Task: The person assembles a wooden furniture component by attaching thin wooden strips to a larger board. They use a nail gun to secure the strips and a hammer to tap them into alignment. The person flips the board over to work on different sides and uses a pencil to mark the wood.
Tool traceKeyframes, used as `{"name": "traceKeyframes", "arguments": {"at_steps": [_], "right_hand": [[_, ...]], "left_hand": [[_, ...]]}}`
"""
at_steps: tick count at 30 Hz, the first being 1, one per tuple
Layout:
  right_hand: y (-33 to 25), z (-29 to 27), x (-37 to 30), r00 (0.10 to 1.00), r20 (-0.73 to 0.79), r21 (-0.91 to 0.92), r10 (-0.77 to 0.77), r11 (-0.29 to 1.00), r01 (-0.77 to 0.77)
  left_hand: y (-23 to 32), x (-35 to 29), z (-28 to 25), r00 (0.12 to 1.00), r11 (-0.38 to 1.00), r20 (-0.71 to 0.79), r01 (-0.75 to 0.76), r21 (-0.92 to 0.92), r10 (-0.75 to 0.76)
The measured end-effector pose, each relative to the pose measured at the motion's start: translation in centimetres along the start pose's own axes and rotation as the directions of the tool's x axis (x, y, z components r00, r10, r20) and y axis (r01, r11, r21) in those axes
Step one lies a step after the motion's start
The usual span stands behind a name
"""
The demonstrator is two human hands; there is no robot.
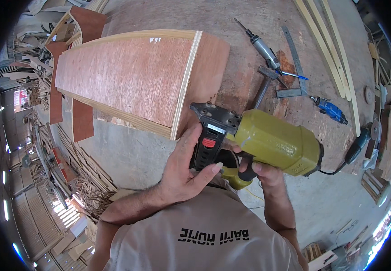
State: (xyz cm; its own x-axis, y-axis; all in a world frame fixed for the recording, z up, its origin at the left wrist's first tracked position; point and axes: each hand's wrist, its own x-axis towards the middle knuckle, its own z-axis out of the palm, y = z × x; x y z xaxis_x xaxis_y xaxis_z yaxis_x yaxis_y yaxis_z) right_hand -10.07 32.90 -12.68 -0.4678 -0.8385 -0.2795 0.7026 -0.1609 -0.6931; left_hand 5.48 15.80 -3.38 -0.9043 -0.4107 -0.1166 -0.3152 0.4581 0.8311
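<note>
A yellow-green pneumatic nail gun (281, 142) with a black nose and magazine is held in front of my chest. My right hand (268, 174) is closed round its black handle, and the handle is partly hidden by the body of the tool. My left hand (182, 165) clasps the black magazine (206, 151) with its red catch, the thumb on the near side. Just beyond the nose lies a long plywood panel box (127, 79) with pale wooden strips along its edges. The nose is near the box's right end; I cannot tell whether they touch.
On the worktable (159, 16) lie a grey air drill (264, 49), a hammer (264, 86), a metal square (294, 67) and a blue air tool (330, 109). Long wooden strips (330, 49) lie at the far right, near a grinder (357, 145). Curved plywood pieces (83, 119) stand left.
</note>
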Motion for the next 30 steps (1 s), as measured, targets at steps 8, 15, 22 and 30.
{"name": "traceKeyframes", "arguments": {"at_steps": [8, 15, 22, 30], "right_hand": [[0.9, -0.4, -0.4, 0.997, 0.057, -0.002, 0.045, 0.999, -0.045], [1.4, -0.4, -0.4, 0.998, 0.050, -0.009, 0.024, 1.000, -0.023], [0.5, -0.5, -1.0, 0.995, 0.045, -0.080, 0.091, 0.993, -0.088], [2.3, -1.1, -2.1, 0.997, 0.027, -0.069, 0.067, 0.995, -0.065]], "left_hand": [[-0.5, -1.1, 0.0, 0.999, 1.000, -0.039, -0.013, 0.001, 0.013], [-0.7, -1.2, 0.0, 1.000, 1.000, -0.031, 0.007, 0.012, -0.007], [-0.8, -1.4, -0.1, 1.000, 1.000, -0.018, -0.004, 0.002, 0.005], [-1.3, -2.1, 0.3, 0.998, 0.995, -0.047, 0.046, -0.090, -0.050]]}}
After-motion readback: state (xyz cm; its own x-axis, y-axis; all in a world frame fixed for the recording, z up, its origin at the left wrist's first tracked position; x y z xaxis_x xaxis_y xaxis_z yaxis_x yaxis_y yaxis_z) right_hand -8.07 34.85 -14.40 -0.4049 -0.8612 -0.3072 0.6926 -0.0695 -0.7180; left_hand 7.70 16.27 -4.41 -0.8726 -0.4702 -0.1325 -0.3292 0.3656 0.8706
